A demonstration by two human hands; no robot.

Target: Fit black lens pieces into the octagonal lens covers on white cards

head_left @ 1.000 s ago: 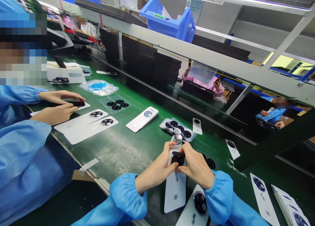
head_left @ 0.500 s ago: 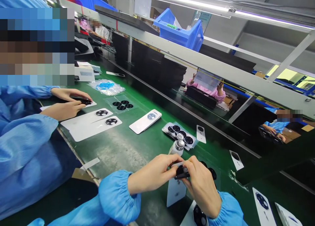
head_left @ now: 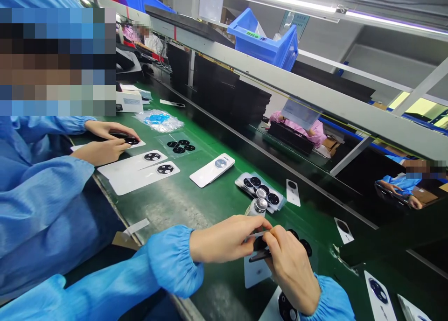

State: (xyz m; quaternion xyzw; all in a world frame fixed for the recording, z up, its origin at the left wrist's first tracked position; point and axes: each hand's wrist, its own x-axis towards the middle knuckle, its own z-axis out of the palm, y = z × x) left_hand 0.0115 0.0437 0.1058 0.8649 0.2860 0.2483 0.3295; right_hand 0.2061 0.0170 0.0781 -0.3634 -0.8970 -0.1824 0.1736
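Note:
My left hand (head_left: 227, 239) and my right hand (head_left: 292, 267) meet above the green table. Between their fingers is a small black camera lens cover (head_left: 259, 243), pinched by my left hand, with a pale edge along its top. From my right hand's closed fingers a slim dark tool (head_left: 259, 256) sticks out to the left; its exact kind is hidden. Below them a pale phone back sheet (head_left: 255, 275) shows partly. Another white back sheet (head_left: 271, 307) with a black lens cover (head_left: 287, 307) lies under my right wrist. A metal-capped bottle (head_left: 260, 206) stands just beyond.
Stacked lens covers in film (head_left: 262, 190), a white phone panel (head_left: 212, 170) and more covers on a clear sheet (head_left: 181, 146) lie beyond. At left, a co-worker's hands (head_left: 105, 146) work over white panels (head_left: 140, 176). More printed sheets (head_left: 380, 295) lie at right; a dark post (head_left: 381, 244) stands there.
The whole view has shifted slightly. My hands stay together at the black lens cover, and the dark tool now shows a wider gap beneath it. The pink-sleeved person across has lowered their hands.

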